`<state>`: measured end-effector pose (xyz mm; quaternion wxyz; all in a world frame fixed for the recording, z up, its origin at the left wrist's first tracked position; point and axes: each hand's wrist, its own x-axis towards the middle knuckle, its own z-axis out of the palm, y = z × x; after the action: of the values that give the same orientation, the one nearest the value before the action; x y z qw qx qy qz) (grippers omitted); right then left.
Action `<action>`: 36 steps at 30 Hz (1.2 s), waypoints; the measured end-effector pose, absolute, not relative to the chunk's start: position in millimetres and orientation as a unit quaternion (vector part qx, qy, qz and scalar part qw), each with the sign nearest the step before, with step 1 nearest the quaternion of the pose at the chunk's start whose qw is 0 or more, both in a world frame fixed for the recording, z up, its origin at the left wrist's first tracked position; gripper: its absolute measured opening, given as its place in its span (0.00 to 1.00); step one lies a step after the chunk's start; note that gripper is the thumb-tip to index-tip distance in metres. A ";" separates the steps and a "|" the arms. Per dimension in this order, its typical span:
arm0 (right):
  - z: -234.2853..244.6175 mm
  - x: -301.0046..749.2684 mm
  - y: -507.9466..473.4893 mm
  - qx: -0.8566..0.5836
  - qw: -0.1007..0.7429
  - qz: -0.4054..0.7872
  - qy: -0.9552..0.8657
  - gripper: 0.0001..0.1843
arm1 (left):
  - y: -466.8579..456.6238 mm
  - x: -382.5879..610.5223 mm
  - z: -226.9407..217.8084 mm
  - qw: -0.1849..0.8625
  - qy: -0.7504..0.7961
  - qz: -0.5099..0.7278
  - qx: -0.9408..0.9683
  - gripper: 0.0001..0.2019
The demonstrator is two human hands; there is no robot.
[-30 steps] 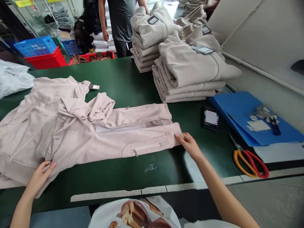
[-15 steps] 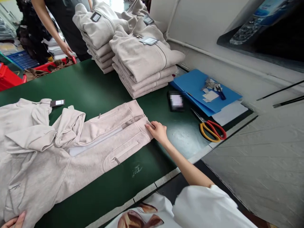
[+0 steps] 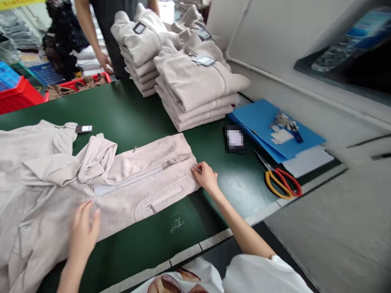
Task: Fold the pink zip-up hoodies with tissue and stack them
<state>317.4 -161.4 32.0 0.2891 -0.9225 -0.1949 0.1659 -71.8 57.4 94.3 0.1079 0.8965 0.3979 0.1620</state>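
A beige zip-up jacket (image 3: 122, 199) lies spread on the green table, its ribbed hem towards the right and a sleeve folded across its middle. At the hem, my right hand (image 3: 206, 177) pinches the fabric edge between thumb and fingers. My left hand (image 3: 84, 230), smeared by motion, is over the jacket's body with thumb and fingers apart; whether it touches the cloth I cannot tell. A dark hang tag (image 3: 84, 129) sticks out by the collar. A white strip shows along the open front between the two zipped pockets.
Stacks of folded beige jackets (image 3: 198, 85) stand at the back of the green table (image 3: 122, 106). To the right lie scissors (image 3: 282, 183), a blue folder (image 3: 259, 118) with small snips on it, and a dark pixelated item (image 3: 234, 139). A person (image 3: 117, 36) stands behind, beside red crates (image 3: 23, 95).
My left hand has left the jacket's near edge at the lower left and moved up and right over its body. The right hand stays at the hem. The camera view has shifted slightly.
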 end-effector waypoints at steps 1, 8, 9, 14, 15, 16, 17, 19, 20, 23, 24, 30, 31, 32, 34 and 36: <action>31.5 319.0 -162.0 -0.922 0.280 0.185 -0.193 0.10 | 49.7 -58.4 86.2 0.107 0.375 0.172 0.905 0.22; 41.1 316.0 -171.2 -0.948 0.167 0.100 -0.251 0.12 | 21.9 21.9 31.0 0.064 0.326 0.147 0.932 0.29; 46.1 310.3 -166.3 -0.946 0.164 0.042 -0.278 0.15 | 18.5 22.2 27.4 0.059 0.328 0.151 0.930 0.29; 73.3 243.9 -83.3 -0.789 0.267 0.025 -0.553 0.16 | 6.9 9.2 24.1 0.077 0.342 0.177 0.920 0.28; 77.3 222.8 -57.8 -0.743 0.276 0.050 -0.607 0.15 | 6.1 4.7 25.4 0.083 0.348 0.190 0.914 0.27; 80.9 200.3 -31.4 -0.704 0.276 0.070 -0.651 0.15 | 5.5 -1.3 27.0 0.085 0.357 0.206 0.907 0.25; 84.3 177.2 -4.9 -0.673 0.270 0.082 -0.684 0.15 | 4.8 -9.4 28.8 0.082 0.369 0.222 0.899 0.23; 91.1 133.6 45.8 -0.642 0.262 0.093 -0.714 0.16 | 2.2 -32.1 31.7 0.060 0.407 0.249 0.877 0.20; 94.6 115.0 69.1 -0.643 0.263 0.094 -0.713 0.17 | 0.1 -46.1 32.3 0.044 0.431 0.258 0.864 0.20; 102.7 76.8 126.2 -0.692 0.267 0.085 -0.665 0.19 | -8.5 -90.6 28.3 -0.005 0.511 0.267 0.817 0.21; 103.6 69.4 140.0 -0.711 0.260 0.081 -0.648 0.18 | -11.6 -103.3 25.2 -0.016 0.527 0.265 0.807 0.21; 96.1 56.8 171.3 -0.743 0.226 0.091 -0.624 0.12 | -21.9 -129.7 7.5 -0.026 0.543 0.249 0.802 0.22; 95.7 58.5 171.3 -0.743 0.227 0.094 -0.622 0.12 | -22.2 -128.5 7.1 -0.024 0.547 0.253 0.798 0.22; 96.2 61.0 170.8 -0.744 0.228 0.098 -0.620 0.12 | -22.3 -127.0 7.4 -0.021 0.548 0.257 0.796 0.22; 100.4 66.2 168.7 -0.745 0.234 0.110 -0.615 0.12 | -22.1 -125.0 9.1 -0.016 0.548 0.262 0.794 0.22; 107.8 66.4 164.4 -0.746 0.246 0.122 -0.606 0.11 | -21.7 -124.6 10.4 -0.017 0.547 0.266 0.793 0.22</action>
<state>66.4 164.4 107.8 0.2465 -0.7464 -0.6059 0.1223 -124.6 -21.7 10.4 -0.0168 0.7932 0.5475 0.2661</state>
